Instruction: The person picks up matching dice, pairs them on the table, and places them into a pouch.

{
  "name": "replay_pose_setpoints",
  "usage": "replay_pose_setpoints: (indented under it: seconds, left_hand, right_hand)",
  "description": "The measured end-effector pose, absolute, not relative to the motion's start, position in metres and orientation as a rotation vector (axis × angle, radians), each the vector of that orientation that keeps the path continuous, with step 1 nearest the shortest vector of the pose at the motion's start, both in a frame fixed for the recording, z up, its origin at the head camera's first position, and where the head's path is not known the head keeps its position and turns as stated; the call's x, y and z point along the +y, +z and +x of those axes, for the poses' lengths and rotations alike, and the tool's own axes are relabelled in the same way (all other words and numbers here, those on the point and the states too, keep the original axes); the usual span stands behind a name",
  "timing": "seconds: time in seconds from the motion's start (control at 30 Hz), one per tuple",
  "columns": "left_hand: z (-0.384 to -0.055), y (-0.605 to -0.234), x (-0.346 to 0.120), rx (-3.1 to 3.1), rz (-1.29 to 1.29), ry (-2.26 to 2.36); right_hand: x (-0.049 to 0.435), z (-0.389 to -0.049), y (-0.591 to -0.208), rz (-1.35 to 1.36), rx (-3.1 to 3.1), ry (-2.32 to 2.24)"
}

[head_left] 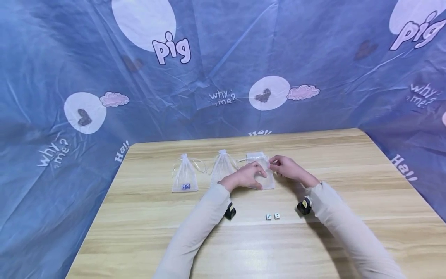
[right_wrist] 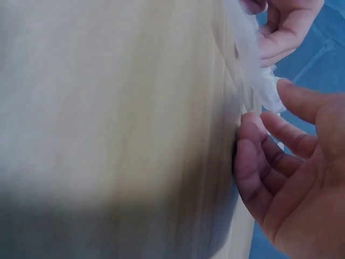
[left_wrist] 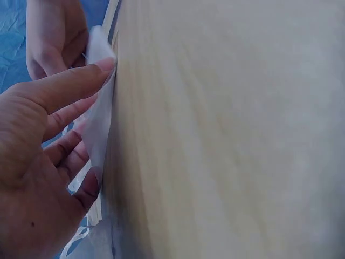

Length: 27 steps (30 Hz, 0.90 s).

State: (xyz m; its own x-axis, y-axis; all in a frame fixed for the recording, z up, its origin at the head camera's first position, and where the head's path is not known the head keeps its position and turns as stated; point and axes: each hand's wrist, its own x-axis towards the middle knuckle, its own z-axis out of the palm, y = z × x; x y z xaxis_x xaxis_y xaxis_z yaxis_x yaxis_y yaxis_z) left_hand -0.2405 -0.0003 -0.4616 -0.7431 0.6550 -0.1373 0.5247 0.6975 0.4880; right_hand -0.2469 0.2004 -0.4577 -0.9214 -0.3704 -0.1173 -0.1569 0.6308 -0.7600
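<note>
A white translucent drawstring bag (head_left: 267, 183) lies flat between both hands at the right end of a row. My left hand (head_left: 246, 176) rests on it with fingers and thumb bent but apart; in the left wrist view the fingertips touch the thin bag (left_wrist: 101, 127). My right hand (head_left: 288, 168) pinches the bag's upper right edge. In the right wrist view, the bag's edge (right_wrist: 274, 100) is by the thumb and index finger of the right hand (right_wrist: 302, 162). Two white dice (head_left: 268, 217) sit on the table nearer me.
Left of the hands lies a drawn-up white bag (head_left: 184, 170) with blue dice (head_left: 186, 186) inside. A second drawn-up bag (head_left: 220, 166) is partly hidden by the left arm. The wooden table (head_left: 146, 232) meets a blue printed cloth (head_left: 209, 58) behind.
</note>
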Motion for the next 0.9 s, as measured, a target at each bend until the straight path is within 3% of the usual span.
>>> replay_pose_setpoints:
  seconds: [0.23,0.67,0.9]
  left_hand:
    - [-0.241,-0.458,-0.011,2.603,0.941,0.744]
    - [-0.246,-0.432,-0.046,2.789,0.478,1.136]
    - [-0.242,-0.433,-0.044,2.678,0.511,1.184]
  right_hand:
    - [0.196,-0.254,-0.463,-0.41,2.635,-1.156]
    - [0.21,-0.233,-0.452,-0.42,2.631,-1.331]
    - [0.213,-0.218,-0.444,-0.379,2.61,-1.394]
